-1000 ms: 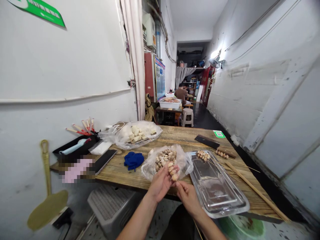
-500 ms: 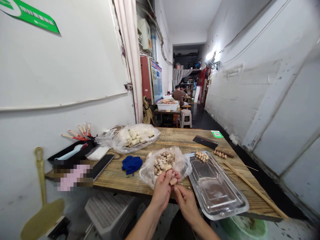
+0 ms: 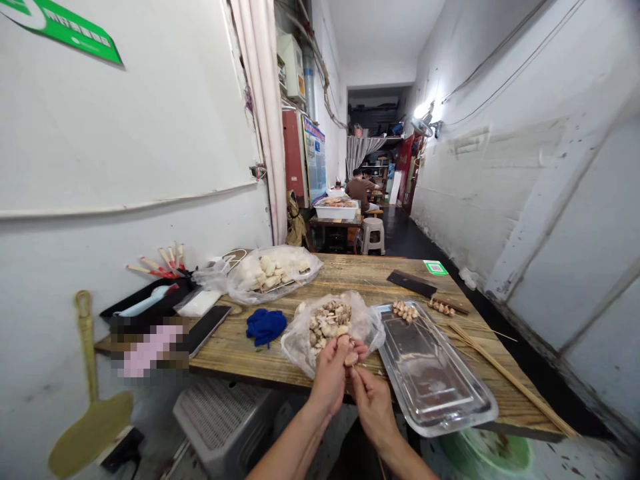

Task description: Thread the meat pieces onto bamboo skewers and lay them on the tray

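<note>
- Head view: both hands meet at the near edge of the table (image 3: 240,347), just in front of an open bag (image 3: 300,333) of mushroom pieces.
- Left hand (image 3: 333,370) is closed in a pinch on a pale mushroom piece (image 3: 351,358), with more pieces lined up by its fingertips.
- Right hand (image 3: 373,403) is closed narrow just below the piece; it seems to grip a skewer, but the stick itself is too thin to make out between the hands.
- Judged step: threading a piece onto the stick, mid-skewer.
- Next move likely calls for holding the piece steady and pushing the point through its middle, fingertips kept off the exit side.
- Steel tray (image 3: 470,413) lies just right of the bag, with a finished skewer (image 3: 405,311) at its far end.
- Spare sticks (image 3: 505,377) rest along the table's right edge; a cleaver (image 3: 414,284) sits beyond the tray.
</note>
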Available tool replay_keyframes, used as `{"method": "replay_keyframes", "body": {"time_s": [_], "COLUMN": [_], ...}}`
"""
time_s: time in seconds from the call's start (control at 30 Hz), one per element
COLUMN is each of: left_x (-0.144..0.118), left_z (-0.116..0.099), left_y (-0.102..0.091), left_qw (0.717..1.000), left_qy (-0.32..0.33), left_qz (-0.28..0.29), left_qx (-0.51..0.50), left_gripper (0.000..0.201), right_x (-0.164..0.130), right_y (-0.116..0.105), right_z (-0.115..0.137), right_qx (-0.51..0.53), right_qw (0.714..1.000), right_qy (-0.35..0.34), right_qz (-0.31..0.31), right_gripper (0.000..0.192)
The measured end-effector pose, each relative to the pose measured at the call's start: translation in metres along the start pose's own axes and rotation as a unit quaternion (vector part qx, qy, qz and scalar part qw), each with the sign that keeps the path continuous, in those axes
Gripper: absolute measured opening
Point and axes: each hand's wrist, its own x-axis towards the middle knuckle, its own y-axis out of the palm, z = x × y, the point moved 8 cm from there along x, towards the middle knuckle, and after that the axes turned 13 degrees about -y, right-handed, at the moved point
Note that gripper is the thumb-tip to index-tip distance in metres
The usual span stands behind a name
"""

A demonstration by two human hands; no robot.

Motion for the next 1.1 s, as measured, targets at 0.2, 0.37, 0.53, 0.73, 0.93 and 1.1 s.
{"method": "replay_keyframes", "body": {"time_s": [0.2, 0.37, 0.53, 0.73, 0.93, 1.1], "left_x": [0.001, -0.002, -0.004, 0.001, -0.01, -0.029], "left_z": [-0.011, -0.008, -0.005, 0.003, -0.005, -0.004], "left_y": [0.002, 0.003, 0.005, 0.012, -0.007, -0.083], "left_qw": [0.999, 0.995, 0.995, 0.997, 0.999, 0.976], "left_qy": [0.027, 0.062, 0.057, 0.019, 0.003, -0.001], "left_qz": [-0.045, -0.072, -0.076, -0.073, -0.045, -0.203], "left_qx": [0.007, 0.027, 0.036, 0.024, 0.008, 0.078], "left_gripper": [0.039, 0.032, 0.027, 0.03, 0.055, 0.064], "right_x": [0.006, 0.004, 0.0, 0.002, 0.032, 0.058], "right_y": [-0.001, -0.001, -0.004, -0.007, -0.078, -0.144], "right_z": [0.007, 0.01, 0.01, 0.013, 0.002, -0.061], "right_qx": [-0.004, -0.023, -0.057, -0.072, -0.143, -0.474], "right_qw": [1.0, 0.999, 0.998, 0.997, 0.989, 0.867], "right_qy": [-0.007, -0.031, -0.031, -0.022, -0.023, 0.062], "right_qz": [0.018, 0.011, -0.007, -0.01, -0.014, 0.142], "right_gripper": [0.037, 0.037, 0.036, 0.036, 0.035, 0.039]}}
